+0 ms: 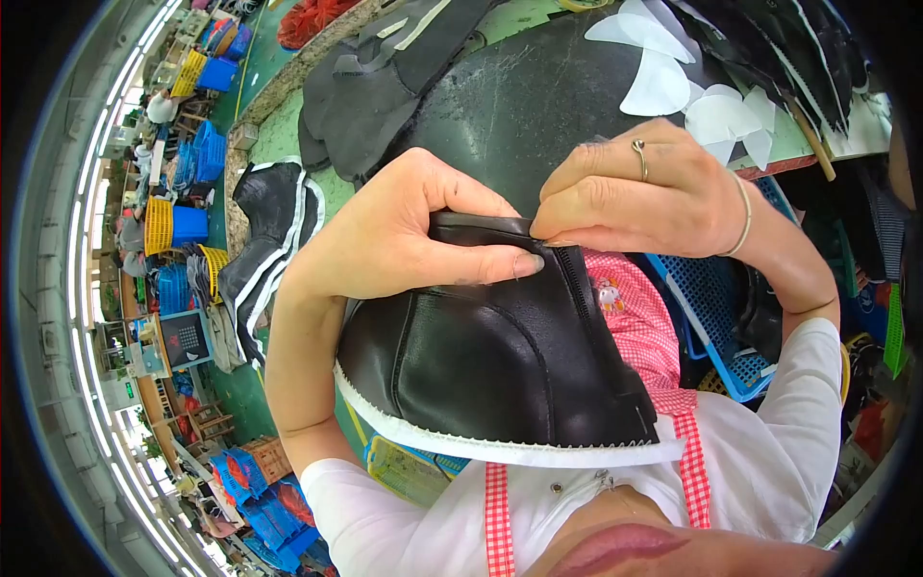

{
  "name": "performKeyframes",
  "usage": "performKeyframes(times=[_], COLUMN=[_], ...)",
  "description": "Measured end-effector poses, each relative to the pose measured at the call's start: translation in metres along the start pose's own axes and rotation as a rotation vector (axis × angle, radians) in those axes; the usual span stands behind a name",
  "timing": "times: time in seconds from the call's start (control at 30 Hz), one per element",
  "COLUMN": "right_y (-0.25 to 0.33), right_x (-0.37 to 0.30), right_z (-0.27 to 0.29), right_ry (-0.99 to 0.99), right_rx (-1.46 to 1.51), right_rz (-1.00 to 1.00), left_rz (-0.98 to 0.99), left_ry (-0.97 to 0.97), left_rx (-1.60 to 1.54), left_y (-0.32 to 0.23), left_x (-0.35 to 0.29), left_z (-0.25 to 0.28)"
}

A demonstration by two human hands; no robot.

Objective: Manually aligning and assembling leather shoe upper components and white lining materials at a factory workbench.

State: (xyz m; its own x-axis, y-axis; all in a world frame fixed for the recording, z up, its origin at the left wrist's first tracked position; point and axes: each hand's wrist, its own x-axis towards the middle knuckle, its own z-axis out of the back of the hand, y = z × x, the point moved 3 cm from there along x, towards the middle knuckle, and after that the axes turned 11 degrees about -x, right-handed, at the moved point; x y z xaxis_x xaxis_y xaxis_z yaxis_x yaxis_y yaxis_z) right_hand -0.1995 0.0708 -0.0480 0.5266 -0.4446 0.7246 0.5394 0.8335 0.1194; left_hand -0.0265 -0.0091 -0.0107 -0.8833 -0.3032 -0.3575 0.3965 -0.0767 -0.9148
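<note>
A left hand (pixel 413 236) and right hand (pixel 635 192) both pinch a black boot (pixel 471 361) near its zip (pixel 575 281), where a slackened grip could let the rim (pixel 471 227) slip.

No readable text near you
That dark panel (pixel 186 338) off to your left is marked up, but it's too small to make out.

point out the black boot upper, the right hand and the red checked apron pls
black boot upper (pixel 465 361): head view, on its smooth side
right hand (pixel 656 192): head view, on the back of it
red checked apron (pixel 642 338): head view, on its cloth beside the boot
</note>
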Motion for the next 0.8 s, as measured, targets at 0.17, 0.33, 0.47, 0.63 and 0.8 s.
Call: performKeyframes(times=[0.17, 0.33, 0.47, 0.63, 0.8], right_y=[-0.008, -0.023, -0.079, -0.067, -0.044], right_x=[-0.005, 0.001, -0.044, -0.016, 0.075], right_z=[-0.017, -0.011, 0.009, -0.033, -0.038], right_ry=[-0.051, -0.079, -0.317, -0.245, -0.500], right_rx=[0.457, 1.020, 0.513, 0.845, 0.949], right_rz=[-0.343, -0.787, -0.755, -0.576, -0.706], left_rz=[0.011, -0.102, -0.505, -1.014, -1.242], left_ry=[0.004, -0.190, -0.792, -1.470, -1.439], left_rx=[-0.066, 0.100, 0.149, 0.477, 0.202], left_y=[-0.004, -0.012, -0.032, -0.032, -0.009], left_x=[0.000, -0.013, -0.033, -0.027, -0.004], left_z=[0.002, 0.015, 0.042, 0.069, 0.067])
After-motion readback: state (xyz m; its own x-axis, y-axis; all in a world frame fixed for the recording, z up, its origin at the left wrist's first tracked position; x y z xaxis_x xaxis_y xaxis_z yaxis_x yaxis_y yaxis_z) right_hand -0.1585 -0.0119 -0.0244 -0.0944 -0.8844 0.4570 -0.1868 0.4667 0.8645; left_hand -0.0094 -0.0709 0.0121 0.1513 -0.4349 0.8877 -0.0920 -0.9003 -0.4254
